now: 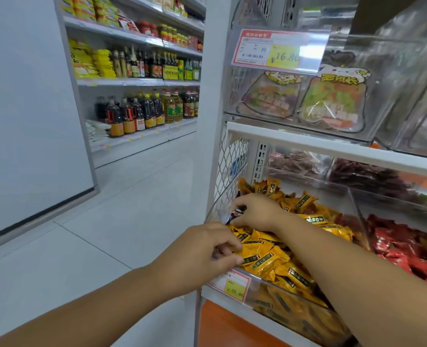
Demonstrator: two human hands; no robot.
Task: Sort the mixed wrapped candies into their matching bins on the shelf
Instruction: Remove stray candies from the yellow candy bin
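Note:
A clear plastic bin (355,204) on the lower shelf is heaped with yellow wrapped candies (290,269). My left hand (207,249) is at the bin's front left corner and pinches a yellow candy (253,255) between thumb and fingers. Further back in the same bin, my right hand (257,211) has its fingers curled on a dark brown wrapped candy (237,213) by the left wall. To the right, a neighbouring bin holds red wrapped candies (405,249).
A price tag (232,284) hangs on the bin's front. Above, a white shelf board (332,149) carries clear bins with snack bags (332,103) and dark wrapped sweets (372,176). A mesh side panel (232,166) bounds the shelf's left end. Across the tiled aisle floor (122,216) stand shelves of sauce bottles (142,111).

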